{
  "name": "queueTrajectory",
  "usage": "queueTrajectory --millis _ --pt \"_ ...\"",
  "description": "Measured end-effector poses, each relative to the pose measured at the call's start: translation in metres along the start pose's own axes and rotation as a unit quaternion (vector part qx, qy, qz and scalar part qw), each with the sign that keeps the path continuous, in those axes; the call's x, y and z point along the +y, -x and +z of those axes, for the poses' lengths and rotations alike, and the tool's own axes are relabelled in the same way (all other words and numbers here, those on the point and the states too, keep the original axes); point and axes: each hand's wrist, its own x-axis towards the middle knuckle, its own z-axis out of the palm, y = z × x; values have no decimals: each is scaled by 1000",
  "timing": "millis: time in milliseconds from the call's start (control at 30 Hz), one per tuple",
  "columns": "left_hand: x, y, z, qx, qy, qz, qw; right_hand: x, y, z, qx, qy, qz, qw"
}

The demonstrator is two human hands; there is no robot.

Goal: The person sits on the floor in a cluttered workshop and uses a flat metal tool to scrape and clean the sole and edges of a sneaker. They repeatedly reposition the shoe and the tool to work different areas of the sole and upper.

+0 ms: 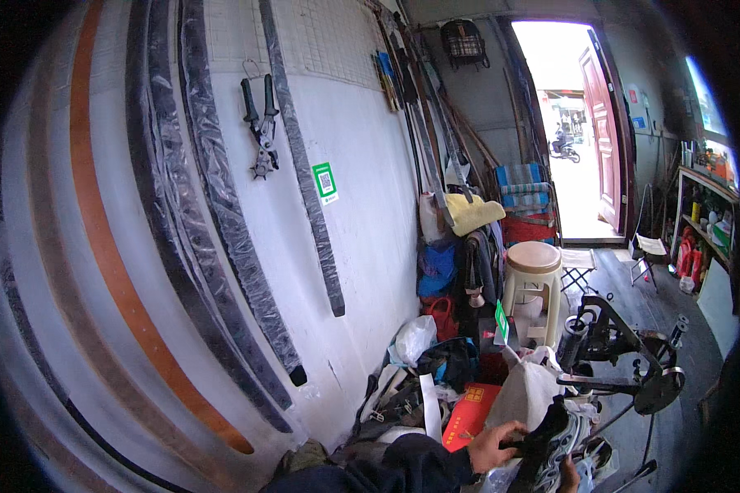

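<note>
Near the bottom centre my left hand [492, 448], at the end of a dark sleeve [395, 468], has curled fingers on a black item [544, 431] atop a jumbled bundle of black, grey and white strips [571, 444]. My right hand [567, 479] is at the bundle's lower side, mostly hidden, with only part of it showing. A pale cloth sack [524, 386] stands just behind the bundle, beside a red printed box [469, 411] and a white strip [430, 407]. A black cast-metal hand-cranked machine [637, 361] stands to the right.
Leather straps [103, 230] and punch pliers [261, 131] hang on the left wall [345, 271]. A stool [533, 256], folding seats [649, 246], bags [436, 271] and long poles [411, 107] stand beyond. An open door [600, 131] shows a street and scooter. Shelves [707, 222] line the right.
</note>
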Motion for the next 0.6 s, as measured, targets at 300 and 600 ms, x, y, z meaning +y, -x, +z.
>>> queueTrajectory --millis 300,600 --pt "-39 -16 13 -142 -6 -75 987 -27 31 1 39 -32 -42 998" --pt "-39 -47 23 -183 -83 -56 978 -47 57 28 168 -16 -33 985"
